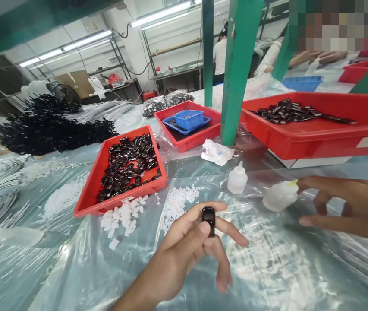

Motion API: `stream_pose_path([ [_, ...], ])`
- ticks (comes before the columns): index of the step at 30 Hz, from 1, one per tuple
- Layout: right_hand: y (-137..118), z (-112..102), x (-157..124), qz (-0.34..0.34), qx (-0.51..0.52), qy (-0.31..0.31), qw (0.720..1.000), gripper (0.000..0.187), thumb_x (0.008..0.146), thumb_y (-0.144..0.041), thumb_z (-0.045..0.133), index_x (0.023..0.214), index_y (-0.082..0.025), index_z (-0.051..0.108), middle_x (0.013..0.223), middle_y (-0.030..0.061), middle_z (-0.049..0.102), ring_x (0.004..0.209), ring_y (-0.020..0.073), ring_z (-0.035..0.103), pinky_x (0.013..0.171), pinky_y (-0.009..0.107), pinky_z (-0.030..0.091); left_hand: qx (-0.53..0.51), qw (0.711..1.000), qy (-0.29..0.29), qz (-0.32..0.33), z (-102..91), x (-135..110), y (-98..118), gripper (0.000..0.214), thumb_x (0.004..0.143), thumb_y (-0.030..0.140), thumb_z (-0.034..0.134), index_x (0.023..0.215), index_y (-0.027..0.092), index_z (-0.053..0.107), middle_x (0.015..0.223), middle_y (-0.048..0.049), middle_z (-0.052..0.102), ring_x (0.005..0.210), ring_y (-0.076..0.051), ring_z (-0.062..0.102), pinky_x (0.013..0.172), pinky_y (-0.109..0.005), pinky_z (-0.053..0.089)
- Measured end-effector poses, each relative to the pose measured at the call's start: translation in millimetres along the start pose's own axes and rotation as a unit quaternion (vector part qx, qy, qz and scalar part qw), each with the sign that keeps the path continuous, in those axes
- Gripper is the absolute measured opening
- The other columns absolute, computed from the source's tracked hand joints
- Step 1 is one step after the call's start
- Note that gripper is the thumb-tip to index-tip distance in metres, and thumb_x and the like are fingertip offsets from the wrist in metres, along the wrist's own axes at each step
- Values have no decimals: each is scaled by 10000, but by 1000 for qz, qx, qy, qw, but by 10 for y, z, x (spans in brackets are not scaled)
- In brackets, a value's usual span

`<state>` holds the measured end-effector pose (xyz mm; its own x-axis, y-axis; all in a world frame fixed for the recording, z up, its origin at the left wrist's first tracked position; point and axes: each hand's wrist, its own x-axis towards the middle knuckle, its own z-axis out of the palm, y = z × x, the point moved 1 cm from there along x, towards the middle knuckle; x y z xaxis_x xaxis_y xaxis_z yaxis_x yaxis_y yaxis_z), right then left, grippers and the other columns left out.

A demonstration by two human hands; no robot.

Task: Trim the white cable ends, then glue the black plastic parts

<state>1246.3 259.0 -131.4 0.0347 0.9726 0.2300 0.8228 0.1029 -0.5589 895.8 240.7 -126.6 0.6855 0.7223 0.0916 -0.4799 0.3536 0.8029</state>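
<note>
Between thumb and fingers, my left hand (184, 246) pinches a small glossy black plastic piece (209, 221), its other fingers spread. My right hand (348, 207) is at the right with fingers apart, the index fingertip close to the yellow tip of a translucent squeeze bottle (279, 197); whether they touch I cannot tell. That bottle leans to one side. A second, white squeeze bottle (237, 179) stands upright to its left. Beyond my left hand lie a heap of tiny white bits (180, 198) and a pile of white oval pieces (122, 216).
A red tray (85, 196) holds many black pieces. Behind it, another red tray (184, 144) contains blue trays (188, 120). At right is a large red tray (300, 138) of dark parts. A green post (240, 65) rises mid-table. Black-ended cables (51, 125) lie left. Other people sit behind.
</note>
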Motion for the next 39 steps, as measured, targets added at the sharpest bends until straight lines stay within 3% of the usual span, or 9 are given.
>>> stream_pose_path([
  [2,-52,-8,107,-6,-19,-115,993,397,631,-530,925,791,-200,772,625,-35,674,488,91,604,563,295,449,6,1000,-5,4,5,9,3,273,1115,296,431,1358,224,532,1200,-139,712,591,-88,655,677,-274,538],
  [4,-134,-38,181,7,-33,-148,988,257,714,-368,907,853,-195,778,734,-15,732,607,122,685,613,290,476,14,1000,-5,8,6,22,12,222,1120,304,425,1303,216,515,1228,-149,713,591,-82,662,675,-261,529],
  [7,-257,-32,225,8,-4,-176,984,418,736,-325,902,1123,-222,785,833,5,770,678,160,727,612,267,517,25,1000,-4,9,4,33,29,195,1117,331,449,1255,204,503,1258,-156,709,595,-82,678,670,-250,524],
  [10,-338,23,237,-62,30,-180,981,466,724,-379,918,1146,-232,786,834,31,776,599,165,714,510,212,532,41,999,3,12,3,33,35,200,1119,338,452,1254,199,503,1288,-160,703,622,-89,702,703,-260,541],
  [13,-378,51,217,-133,38,-161,977,319,819,-438,845,1079,-258,807,943,58,789,653,183,748,513,191,559,77,996,37,19,8,33,24,213,1118,348,472,1242,183,526,1295,-156,709,701,-100,741,780,-258,549],
  [17,-482,35,79,-182,20,-123,975,444,915,-496,769,1318,-319,711,1176,79,764,964,248,776,693,224,614,116,989,90,14,15,39,1,226,1104,352,513,1199,170,607,1290,-141,718,843,-142,776,796,-242,573],
  [21,-693,81,-67,-270,-35,-52,961,480,954,-557,704,1377,-339,646,1265,72,735,1077,274,751,832,293,635,185,975,124,16,-8,28,11,266,1082,349,559,1240,208,720,1191,-91,737,861,-125,731,788,-228,588],
  [27,-866,132,-84,-233,-36,-10,972,427,950,-665,627,1262,-377,578,1108,-38,745,861,209,739,635,264,596,193,970,145,10,-23,5,42,271,1059,339,609,1283,221,706,960,-38,748,778,-84,637,735,-170,553],
  [39,-734,92,-102,-247,-63,4,967,426,933,-658,659,1254,-379,635,1147,-57,728,944,207,701,732,285,539,179,970,158,33,11,-13,61,175,1044,323,636,1132,176,674,950,-40,759,757,-71,616,668,-129,528],
])
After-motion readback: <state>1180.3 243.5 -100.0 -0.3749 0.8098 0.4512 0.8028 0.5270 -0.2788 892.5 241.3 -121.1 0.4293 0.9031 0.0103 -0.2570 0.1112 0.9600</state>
